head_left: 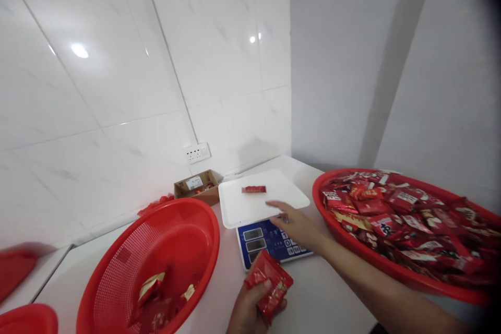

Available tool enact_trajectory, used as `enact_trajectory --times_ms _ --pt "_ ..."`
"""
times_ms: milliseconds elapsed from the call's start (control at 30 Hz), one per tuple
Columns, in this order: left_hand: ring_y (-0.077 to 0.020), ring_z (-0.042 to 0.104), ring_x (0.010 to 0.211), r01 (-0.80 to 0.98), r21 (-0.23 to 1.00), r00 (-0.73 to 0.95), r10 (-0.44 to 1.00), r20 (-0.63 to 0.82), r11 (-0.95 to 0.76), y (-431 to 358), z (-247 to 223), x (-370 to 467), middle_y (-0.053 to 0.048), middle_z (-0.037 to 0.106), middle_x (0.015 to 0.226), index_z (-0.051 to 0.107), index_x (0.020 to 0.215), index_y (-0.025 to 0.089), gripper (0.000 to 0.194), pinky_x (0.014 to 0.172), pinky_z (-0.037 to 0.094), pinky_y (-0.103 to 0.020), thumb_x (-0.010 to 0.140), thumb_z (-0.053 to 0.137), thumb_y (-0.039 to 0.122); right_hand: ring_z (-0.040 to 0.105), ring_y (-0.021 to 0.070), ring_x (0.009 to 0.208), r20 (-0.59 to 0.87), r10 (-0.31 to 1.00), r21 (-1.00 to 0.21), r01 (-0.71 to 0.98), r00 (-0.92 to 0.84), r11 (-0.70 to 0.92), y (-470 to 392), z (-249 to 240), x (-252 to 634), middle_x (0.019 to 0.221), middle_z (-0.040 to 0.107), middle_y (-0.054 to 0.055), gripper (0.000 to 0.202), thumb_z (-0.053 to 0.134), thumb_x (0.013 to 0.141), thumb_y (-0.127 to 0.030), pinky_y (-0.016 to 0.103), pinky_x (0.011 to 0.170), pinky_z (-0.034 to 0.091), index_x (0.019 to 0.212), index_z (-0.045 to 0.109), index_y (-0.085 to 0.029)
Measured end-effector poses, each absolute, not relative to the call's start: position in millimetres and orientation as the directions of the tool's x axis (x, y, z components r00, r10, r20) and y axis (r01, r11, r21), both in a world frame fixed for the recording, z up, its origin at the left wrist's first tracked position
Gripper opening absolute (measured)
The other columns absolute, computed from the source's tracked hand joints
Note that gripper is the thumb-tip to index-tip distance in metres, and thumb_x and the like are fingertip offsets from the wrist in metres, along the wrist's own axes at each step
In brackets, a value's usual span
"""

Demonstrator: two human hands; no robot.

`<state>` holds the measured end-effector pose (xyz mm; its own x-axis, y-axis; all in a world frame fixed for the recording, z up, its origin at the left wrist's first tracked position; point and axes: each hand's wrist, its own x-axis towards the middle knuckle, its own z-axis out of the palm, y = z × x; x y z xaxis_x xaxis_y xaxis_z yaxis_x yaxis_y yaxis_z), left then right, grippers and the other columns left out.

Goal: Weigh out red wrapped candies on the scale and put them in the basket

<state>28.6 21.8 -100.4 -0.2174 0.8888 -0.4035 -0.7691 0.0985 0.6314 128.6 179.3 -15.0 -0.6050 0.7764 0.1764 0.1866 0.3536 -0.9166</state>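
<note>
My left hand, low in the middle, is closed around a red foil packet, thumb on top; whether more than one packet is in it I cannot tell. My right hand reaches in from the right over the digital scale, its index finger stretched out and nothing seen in its fingers. Those fingertips are at the front edge of the scale's white pan. On the pan lies a narrow red sachet. The right hand covers part of the scale's blue keypad.
Left of the scale, a red perforated basket holds a few packets. A wide red basket heaped with red packets stands at the right. Behind are a cardboard box and a wall socket. More red plastic shows at lower left.
</note>
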Motion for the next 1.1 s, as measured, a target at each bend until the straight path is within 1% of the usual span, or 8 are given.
enact_trajectory --times_ms 100,167,300,467,567,767,933,1100 --pt "-0.0231 0.065 0.08 -0.723 0.678 -0.156 0.927 -0.342 0.129 22 -109 33 -0.008 0.069 0.096 0.057 0.107 0.02 0.054 0.057 0.052 -0.028 0.057 0.076 0.022 0.059 0.0226 0.098 0.025 0.581 -0.901 0.233 -0.814 0.365 151 -27 145 0.106 0.066 0.006 0.036 0.051 0.077 -0.032 0.039 0.089 0.045 0.11 0.061 -0.021" --pt "-0.0246 0.065 0.083 -0.693 0.708 -0.101 0.954 -0.282 0.136 23 -113 35 -0.008 0.068 0.097 0.056 0.109 0.022 0.056 0.054 0.05 -0.026 0.056 0.076 0.025 0.058 0.0227 0.1 -0.047 0.535 -0.905 0.263 -0.843 0.334 136 -34 156 0.109 0.066 0.006 0.038 0.051 0.077 -0.03 0.037 0.088 0.045 0.112 0.061 -0.021" --pt "-0.0259 0.065 0.083 -0.659 0.74 0.004 0.984 -0.177 0.135 27 -116 39 -0.011 0.064 0.108 0.057 0.107 0.022 0.056 0.05 0.047 -0.023 0.056 0.077 0.032 0.055 0.0228 0.105 -0.092 0.563 -0.935 0.265 -0.821 0.234 121 -49 173 0.116 0.061 0.007 0.043 0.056 0.074 -0.028 0.034 0.09 0.042 0.116 0.057 -0.019" --pt "-0.028 0.065 0.082 -0.621 0.764 0.06 0.982 -0.178 0.177 25 -122 40 -0.011 0.065 0.103 0.057 0.102 0.021 0.05 0.054 0.049 -0.028 0.059 0.076 0.037 0.059 0.0217 0.086 -0.048 0.57 -0.985 0.133 -0.82 0.108 117 -67 180 0.092 0.066 0.005 0.024 0.058 0.074 -0.034 0.032 0.075 0.046 0.09 0.061 -0.016" --pt "-0.0271 0.066 0.081 -0.628 0.756 0.063 0.98 -0.187 0.184 22 -124 39 -0.009 0.065 0.1 0.056 0.1 0.022 0.05 0.057 0.049 -0.03 0.057 0.077 0.036 0.057 0.0199 0.079 -0.049 0.602 -0.992 0.109 -0.797 0.063 117 -75 182 0.083 0.064 0.003 0.022 0.059 0.072 -0.037 0.03 0.068 0.044 0.081 0.057 -0.017" --pt "-0.0281 0.065 0.088 -0.622 0.75 0.013 0.961 -0.277 0.225 22 -124 38 -0.009 0.065 0.103 0.051 0.109 0.022 0.058 0.063 0.051 -0.031 0.059 0.077 0.035 0.054 0.0168 0.074 -0.025 0.661 -0.996 0.075 -0.75 0.048 121 -80 188 0.077 0.06 0.001 0.022 0.059 0.072 -0.039 0.029 0.067 0.042 0.078 0.053 -0.019" --pt "-0.0205 0.067 0.074 -0.592 0.783 -0.046 0.962 -0.269 0.19 25 -128 37 -0.009 0.067 0.096 0.052 0.111 0.021 0.058 0.059 0.051 -0.027 0.06 0.077 0.034 0.053 0.013 0.063 -0.14 0.674 -0.99 0.109 -0.725 -0.088 120 -84 190 0.074 0.059 -0.001 0.027 0.058 0.072 -0.043 0.024 0.053 0.039 0.08 0.047 -0.02" --pt "-0.0164 0.065 0.065 -0.58 0.798 -0.081 0.963 -0.257 0.164 26 -131 39 -0.007 0.067 0.088 0.054 0.108 0.02 0.058 0.052 0.049 -0.023 0.058 0.078 0.035 0.055 0.0124 0.063 -0.16 0.615 -0.987 0.113 -0.772 -0.116 120 -84 192 0.075 0.06 -0.001 0.027 0.059 0.072 -0.042 0.022 0.051 0.04 0.084 0.051 -0.019"
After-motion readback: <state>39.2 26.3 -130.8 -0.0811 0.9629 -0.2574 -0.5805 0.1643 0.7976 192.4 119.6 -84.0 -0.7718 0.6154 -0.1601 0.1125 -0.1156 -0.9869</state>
